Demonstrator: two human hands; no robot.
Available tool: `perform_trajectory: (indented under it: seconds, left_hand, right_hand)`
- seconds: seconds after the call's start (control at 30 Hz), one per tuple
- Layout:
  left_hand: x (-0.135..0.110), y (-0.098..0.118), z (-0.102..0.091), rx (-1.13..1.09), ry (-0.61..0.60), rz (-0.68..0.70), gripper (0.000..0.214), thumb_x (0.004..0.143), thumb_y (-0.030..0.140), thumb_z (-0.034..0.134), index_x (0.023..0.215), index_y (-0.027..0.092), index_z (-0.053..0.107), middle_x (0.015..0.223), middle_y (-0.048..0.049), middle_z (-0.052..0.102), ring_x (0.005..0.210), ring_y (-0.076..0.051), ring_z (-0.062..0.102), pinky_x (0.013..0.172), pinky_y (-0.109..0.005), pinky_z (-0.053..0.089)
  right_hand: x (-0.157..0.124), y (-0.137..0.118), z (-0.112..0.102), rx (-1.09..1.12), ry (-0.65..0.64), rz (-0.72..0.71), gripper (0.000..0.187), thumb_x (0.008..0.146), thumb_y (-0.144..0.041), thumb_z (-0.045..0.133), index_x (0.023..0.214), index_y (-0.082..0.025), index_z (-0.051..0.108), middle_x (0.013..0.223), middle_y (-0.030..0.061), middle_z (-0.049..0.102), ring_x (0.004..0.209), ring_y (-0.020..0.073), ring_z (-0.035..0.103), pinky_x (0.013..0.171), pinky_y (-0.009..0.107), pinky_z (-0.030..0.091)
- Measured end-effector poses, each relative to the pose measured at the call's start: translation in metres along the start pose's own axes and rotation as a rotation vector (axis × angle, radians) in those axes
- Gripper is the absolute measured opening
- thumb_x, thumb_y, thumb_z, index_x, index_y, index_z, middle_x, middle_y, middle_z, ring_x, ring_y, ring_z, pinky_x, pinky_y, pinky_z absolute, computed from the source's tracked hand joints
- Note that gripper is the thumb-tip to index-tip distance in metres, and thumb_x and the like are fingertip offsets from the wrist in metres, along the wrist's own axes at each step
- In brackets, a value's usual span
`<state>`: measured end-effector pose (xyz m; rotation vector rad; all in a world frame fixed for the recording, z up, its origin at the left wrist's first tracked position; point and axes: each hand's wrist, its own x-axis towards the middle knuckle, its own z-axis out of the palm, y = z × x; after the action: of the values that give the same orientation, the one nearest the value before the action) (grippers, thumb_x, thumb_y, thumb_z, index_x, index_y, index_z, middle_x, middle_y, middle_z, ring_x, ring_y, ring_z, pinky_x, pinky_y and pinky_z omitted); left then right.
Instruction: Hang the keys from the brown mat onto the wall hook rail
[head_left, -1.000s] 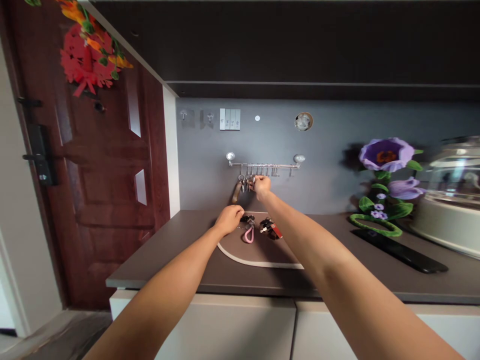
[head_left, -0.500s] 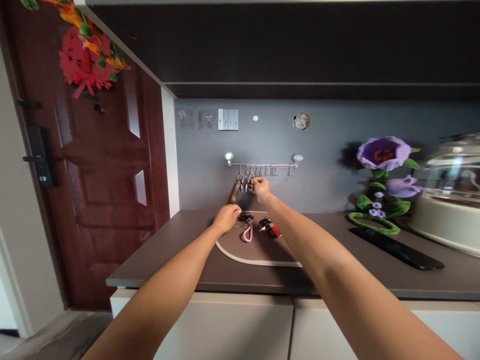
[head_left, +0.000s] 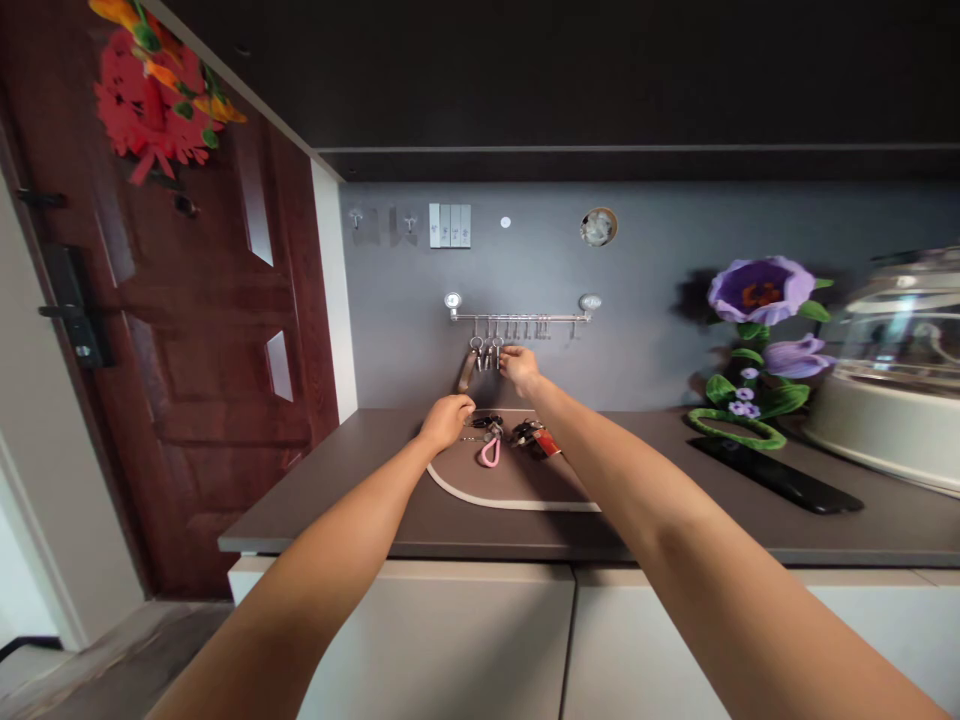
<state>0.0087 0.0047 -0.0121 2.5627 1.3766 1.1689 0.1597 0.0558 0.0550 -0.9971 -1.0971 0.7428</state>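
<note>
My right hand (head_left: 519, 368) is at the hook rail (head_left: 517, 318) on the wall, its fingertips closed at a ring of keys (head_left: 497, 355) that hangs from one of the left hooks. To the left of it hang more keys (head_left: 484, 357) and a brown strap-like key fob (head_left: 468, 371). Lower down, my left hand (head_left: 448, 420) is held with fingers curled together, just above the mat's left side; what is in them, if anything, is hidden. Beside it on the mat (head_left: 517, 490) lie keys with a pink loop (head_left: 490, 453) and another bunch with a red tag (head_left: 547, 443).
Purple flowers (head_left: 763, 292) with a green ring base stand on the right of the counter (head_left: 322, 490). In front lies a black, flat, long object (head_left: 780, 476). A clear-domed cream appliance (head_left: 892, 430) is at far right. A dark shelf (head_left: 570, 80) overhangs the counter.
The view has tilted slightly, so the scene sits a little higher. My right hand has shifted slightly right against the hanging keys. My left hand keeps nearly the same place.
</note>
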Motion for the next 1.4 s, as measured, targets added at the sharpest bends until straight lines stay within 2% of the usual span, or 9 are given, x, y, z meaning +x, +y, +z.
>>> perform_trajectory:
  seconds: [0.1,0.3,0.5,0.63,0.83,0.97,1.13,1.4]
  left_hand:
    - [0.001,-0.003,0.001,0.005,-0.007,0.001,0.021,0.08,0.019,0.043,0.082,0.016,0.064,0.083,-0.0043,0.065,0.077,-0.015,0.056,0.072,-0.023,0.039]
    - [0.0,-0.005,0.003,0.014,-0.035,-0.02,0.021,0.08,0.019,0.046,0.092,0.016,0.064,0.093,-0.0057,0.065,0.086,-0.016,0.056,0.078,-0.025,0.041]
    - [0.0,-0.002,0.004,0.087,-0.098,0.007,0.025,0.081,0.02,0.045,0.097,0.015,0.063,0.099,-0.0078,0.063,0.09,-0.017,0.055,0.083,-0.027,0.04]
    - [0.003,-0.003,0.01,0.14,-0.15,0.058,0.027,0.082,0.022,0.042,0.1,0.018,0.062,0.101,-0.0074,0.062,0.095,-0.018,0.053,0.086,-0.028,0.038]
    - [0.007,-0.01,0.024,0.209,-0.21,0.047,0.032,0.083,0.019,0.038,0.108,0.02,0.058,0.106,-0.0079,0.061,0.101,-0.019,0.051,0.089,-0.029,0.036]
    - [0.008,-0.014,0.027,0.155,-0.237,0.049,0.03,0.083,0.02,0.04,0.102,0.023,0.062,0.1,-0.0065,0.064,0.096,-0.018,0.054,0.086,-0.026,0.037]
    - [0.008,-0.014,0.025,0.128,-0.243,0.044,0.026,0.08,0.023,0.045,0.097,0.024,0.065,0.096,-0.0051,0.066,0.091,-0.018,0.056,0.081,-0.025,0.038]
    - [0.006,-0.013,0.019,0.123,-0.234,0.003,0.021,0.076,0.023,0.052,0.089,0.024,0.068,0.091,-0.0052,0.067,0.086,-0.018,0.058,0.077,-0.024,0.039]
  right_hand:
    - [-0.005,-0.002,-0.002,-0.029,-0.009,0.04,0.017,0.069,-0.005,0.046,0.08,-0.015,0.055,0.068,-0.0015,0.056,0.058,0.0056,0.05,0.066,0.022,0.045]
    - [-0.019,-0.001,-0.005,-0.07,-0.005,0.031,0.021,0.065,-0.002,0.046,0.079,-0.015,0.057,0.07,-0.0015,0.058,0.058,0.0062,0.049,0.067,0.022,0.044]
    - [-0.044,0.011,-0.017,-0.146,-0.041,0.038,0.017,0.068,-0.004,0.049,0.078,-0.015,0.057,0.073,0.0002,0.061,0.064,0.0073,0.052,0.072,0.024,0.043]
    - [-0.055,0.024,-0.03,-0.258,-0.101,-0.001,0.013,0.068,-0.007,0.054,0.077,-0.015,0.058,0.075,0.0011,0.061,0.069,0.009,0.054,0.077,0.026,0.042]
    - [-0.056,0.035,-0.044,-0.414,-0.177,-0.102,0.012,0.065,-0.005,0.057,0.069,-0.016,0.06,0.065,-0.0005,0.06,0.065,0.0107,0.054,0.078,0.029,0.042]
    - [-0.057,0.033,-0.044,-0.48,-0.177,-0.171,0.018,0.062,0.0,0.057,0.066,-0.018,0.061,0.062,-0.0004,0.059,0.065,0.0122,0.054,0.08,0.03,0.041]
    - [-0.062,0.033,-0.04,-0.453,-0.212,-0.173,0.019,0.061,0.001,0.056,0.062,-0.018,0.06,0.059,0.0001,0.058,0.07,0.0143,0.055,0.083,0.029,0.039]
    - [-0.068,0.033,-0.037,-0.547,-0.232,-0.212,0.02,0.062,0.001,0.055,0.065,-0.017,0.062,0.065,0.0021,0.062,0.072,0.0151,0.056,0.082,0.029,0.04]
